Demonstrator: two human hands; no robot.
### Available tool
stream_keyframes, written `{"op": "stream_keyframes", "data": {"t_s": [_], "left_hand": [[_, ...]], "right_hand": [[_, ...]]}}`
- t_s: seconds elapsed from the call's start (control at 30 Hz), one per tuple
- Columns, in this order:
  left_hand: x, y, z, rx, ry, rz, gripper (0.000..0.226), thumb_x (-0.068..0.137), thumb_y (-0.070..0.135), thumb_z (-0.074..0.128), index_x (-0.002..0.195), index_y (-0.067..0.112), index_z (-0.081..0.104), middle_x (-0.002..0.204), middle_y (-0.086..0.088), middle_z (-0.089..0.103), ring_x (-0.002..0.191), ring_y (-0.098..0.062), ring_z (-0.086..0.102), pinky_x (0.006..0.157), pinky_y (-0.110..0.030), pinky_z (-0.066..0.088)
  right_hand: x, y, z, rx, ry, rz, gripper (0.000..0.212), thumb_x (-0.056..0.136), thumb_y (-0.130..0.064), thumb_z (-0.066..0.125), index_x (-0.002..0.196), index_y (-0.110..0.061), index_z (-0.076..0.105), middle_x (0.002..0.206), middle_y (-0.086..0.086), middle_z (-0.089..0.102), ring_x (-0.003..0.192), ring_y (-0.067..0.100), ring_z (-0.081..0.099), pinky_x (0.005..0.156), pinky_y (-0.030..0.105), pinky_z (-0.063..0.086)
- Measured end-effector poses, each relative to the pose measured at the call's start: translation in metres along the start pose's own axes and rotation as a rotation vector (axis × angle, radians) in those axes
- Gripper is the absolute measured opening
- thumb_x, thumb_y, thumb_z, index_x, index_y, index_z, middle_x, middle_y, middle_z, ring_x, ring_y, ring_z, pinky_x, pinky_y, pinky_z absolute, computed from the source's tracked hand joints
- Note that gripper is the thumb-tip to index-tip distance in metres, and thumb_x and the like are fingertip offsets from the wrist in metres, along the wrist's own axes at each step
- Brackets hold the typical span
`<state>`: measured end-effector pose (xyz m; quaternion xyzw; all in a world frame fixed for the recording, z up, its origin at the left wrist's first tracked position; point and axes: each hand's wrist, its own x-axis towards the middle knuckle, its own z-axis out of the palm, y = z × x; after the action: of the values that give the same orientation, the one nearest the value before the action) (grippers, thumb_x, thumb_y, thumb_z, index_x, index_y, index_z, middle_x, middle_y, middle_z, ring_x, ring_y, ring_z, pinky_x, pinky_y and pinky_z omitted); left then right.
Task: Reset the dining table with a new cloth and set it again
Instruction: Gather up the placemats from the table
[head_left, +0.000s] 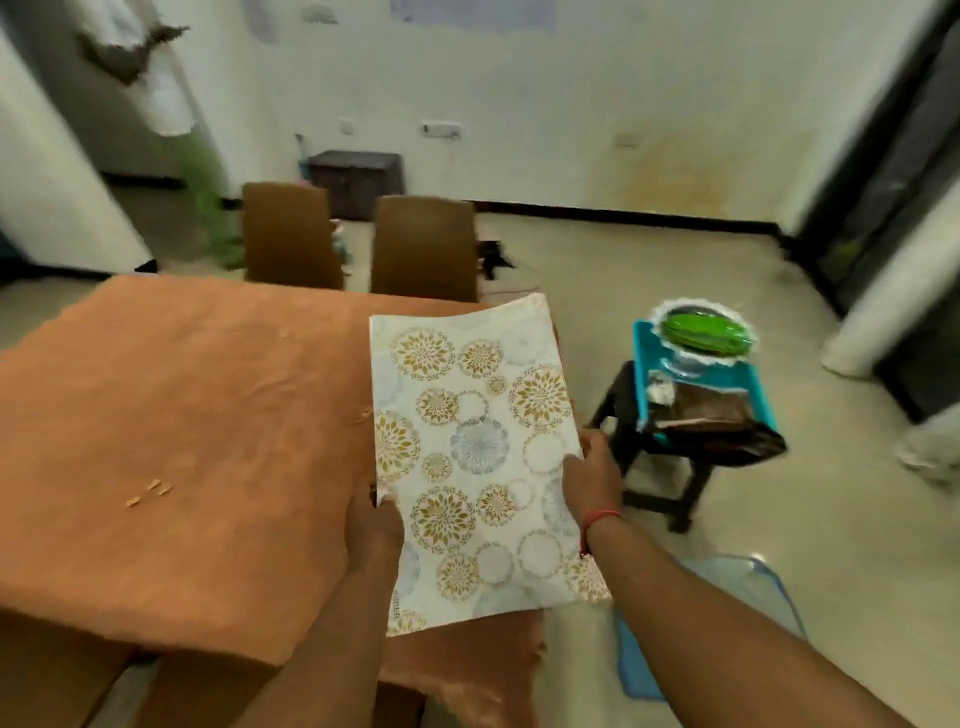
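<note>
Between my two hands, over the near right corner of the table, I hold a stiff white mat (475, 457) printed with gold and grey flower rings; my left hand (373, 525) pinches its left edge with the thumb on top, and my right hand (592, 478) grips its right edge, a red thread (597, 519) round that wrist. Small print runs along the mat's near left edge, too blurred to read. Under the mat lies an orange cloth (182, 415) covering the table, with a few pale crumbs (150, 491) on it. Across the table stand two brown chairs (358, 241). To my right, on the pale tiled floor, a dark stool (670, 467) carries a blue tray (644, 353) with green plates (704, 330) on it. Just beside my right forearm lies a clear blue lid (727, 603) on the floor.
</note>
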<state>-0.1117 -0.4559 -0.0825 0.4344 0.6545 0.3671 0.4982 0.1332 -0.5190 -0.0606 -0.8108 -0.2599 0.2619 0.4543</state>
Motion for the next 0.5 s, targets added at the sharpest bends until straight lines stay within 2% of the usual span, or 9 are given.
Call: {"op": "stream_keyframes", "data": {"t_s": [0.07,0.17,0.27,0.43,0.5], "left_hand": [[-0.028,0.002,0.047,0.056,-0.140,0.047,0.032,0.099,0.008,0.046,0.122,0.026,0.056,0.127,-0.004,0.062,0.112,-0.027,0.059,0.104,-0.050,0.047],[-0.077,0.009,0.106,0.062,-0.293,0.076,0.031,0.100,0.007,0.045,0.126,0.017,0.059,0.118,-0.003,0.064,0.107,-0.027,0.061,0.102,-0.047,0.048],[-0.131,0.007,0.157,0.095,-0.429,0.102,0.028,0.100,0.007,0.045,0.121,0.019,0.059,0.111,-0.003,0.065,0.100,-0.027,0.062,0.097,-0.046,0.051],[-0.246,-0.017,0.237,0.213,-0.653,0.185,0.023,0.099,0.006,0.045,0.108,0.024,0.057,0.106,-0.005,0.066,0.095,-0.025,0.062,0.088,-0.041,0.053],[-0.287,-0.025,0.256,0.234,-0.712,0.195,0.022,0.099,0.008,0.046,0.104,0.025,0.058,0.103,-0.005,0.066,0.095,-0.027,0.063,0.090,-0.046,0.054]], "right_hand": [[-0.010,0.028,-0.059,0.028,0.137,0.051,0.025,0.087,-0.006,0.047,0.104,-0.023,0.054,0.107,0.005,0.063,0.097,0.028,0.059,0.084,0.035,0.047],[-0.026,0.068,-0.138,0.045,0.299,0.116,0.023,0.086,-0.004,0.047,0.098,-0.023,0.052,0.102,0.004,0.064,0.092,0.028,0.060,0.075,0.032,0.044],[-0.057,0.112,-0.212,0.041,0.450,0.182,0.023,0.088,-0.005,0.048,0.106,-0.019,0.053,0.105,0.004,0.062,0.092,0.027,0.058,0.074,0.029,0.040],[-0.132,0.202,-0.329,0.098,0.673,0.293,0.028,0.090,-0.008,0.050,0.116,-0.016,0.054,0.106,0.002,0.063,0.093,0.025,0.060,0.076,0.028,0.044],[-0.158,0.225,-0.364,0.124,0.729,0.325,0.029,0.090,-0.009,0.049,0.117,-0.017,0.054,0.107,0.003,0.063,0.092,0.025,0.060,0.075,0.029,0.045]]}}
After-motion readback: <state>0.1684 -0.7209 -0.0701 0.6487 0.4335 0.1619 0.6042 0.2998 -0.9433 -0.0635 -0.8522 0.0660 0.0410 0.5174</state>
